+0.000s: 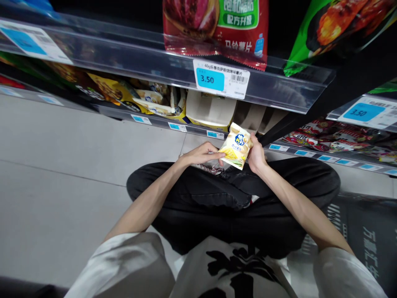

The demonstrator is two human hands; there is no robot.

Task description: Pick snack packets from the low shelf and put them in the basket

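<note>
A small cream-and-yellow snack packet (236,145) with a blue logo is held up in front of the shelf, printed side toward me and slightly tilted. My left hand (206,154) pinches its lower left corner, the thumb lying over the front. On the other side, my right hand (257,154) grips the right edge; its fingers are mostly hidden behind the packet. Just beyond the packet stands an open cardboard display box (211,108) on the bottom shelf. To its left, another yellow box (159,99) holds similar pale packets.
A red chip bag (215,31) and a green bag (338,33) lie on the upper shelf, whose clear front edge (130,62) juts out above my hands. Packed snacks (328,138) fill the lower right shelf. A dark grey printed basket or bag (369,236) sits at my right.
</note>
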